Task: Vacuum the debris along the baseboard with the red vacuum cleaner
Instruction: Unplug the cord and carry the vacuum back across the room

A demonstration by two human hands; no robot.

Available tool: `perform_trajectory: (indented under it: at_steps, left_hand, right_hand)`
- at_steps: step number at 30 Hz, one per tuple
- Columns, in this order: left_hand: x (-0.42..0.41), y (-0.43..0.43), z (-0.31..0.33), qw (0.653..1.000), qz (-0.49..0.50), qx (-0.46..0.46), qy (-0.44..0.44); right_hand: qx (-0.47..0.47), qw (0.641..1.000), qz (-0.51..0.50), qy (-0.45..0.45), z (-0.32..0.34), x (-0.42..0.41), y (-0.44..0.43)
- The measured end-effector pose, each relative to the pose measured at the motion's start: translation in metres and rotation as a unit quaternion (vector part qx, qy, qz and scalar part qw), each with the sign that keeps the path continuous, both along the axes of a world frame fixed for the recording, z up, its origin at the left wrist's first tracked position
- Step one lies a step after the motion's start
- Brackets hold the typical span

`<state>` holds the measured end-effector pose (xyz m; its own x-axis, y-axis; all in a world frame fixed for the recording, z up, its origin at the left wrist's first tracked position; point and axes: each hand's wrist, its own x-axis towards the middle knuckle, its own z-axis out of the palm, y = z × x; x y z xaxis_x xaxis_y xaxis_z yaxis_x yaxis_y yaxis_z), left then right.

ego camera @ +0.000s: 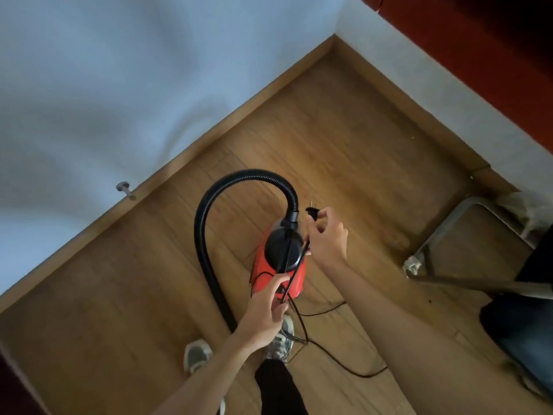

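The red vacuum cleaner [296,275] with a black top stands on the wooden floor in the middle of the view. Its black hose [206,223] arcs up and left from the front, then runs down toward my feet. My right hand [324,235] pinches the black power plug [312,211], prongs pointing up. My left hand [266,310] grips the black power cord [294,272] lower down, so the cord runs taut between both hands. More cord [338,359] lies looped on the floor. The wooden baseboard [209,134] runs along the white wall to the corner.
A metal door stop [124,188] sticks out of the wall at the left. A metal chair frame [443,232] stands at the right beside a seated person's leg [526,324]. My two sneakers [196,354] are near the bottom. A dark red door [478,49] fills the top right.
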<state>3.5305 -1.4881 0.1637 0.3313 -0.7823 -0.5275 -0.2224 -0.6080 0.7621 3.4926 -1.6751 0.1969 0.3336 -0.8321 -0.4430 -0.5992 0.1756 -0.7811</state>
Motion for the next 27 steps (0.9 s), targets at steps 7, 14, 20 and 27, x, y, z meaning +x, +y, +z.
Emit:
perform_trajectory:
  at_steps: [7,14,20,27]
  left_hand:
    - [-0.009,0.018,-0.098,0.999,0.023,0.034,0.001]
    - [-0.008,0.014,-0.174,0.998,0.056,0.012,0.008]
    - [-0.009,0.015,-0.223,0.997,0.077,0.013,0.016]
    - [-0.005,0.020,-0.258,0.996,0.093,-0.003,0.013]
  right_hand:
    - [0.030,0.999,-0.021,0.030,-0.112,-0.009,0.016]
    - [-0.006,0.997,-0.025,0.067,-0.191,0.000,0.016]
    - [-0.018,0.997,-0.025,0.071,-0.241,0.011,0.013]
    - [-0.053,0.992,-0.011,0.111,-0.279,0.018,0.017]
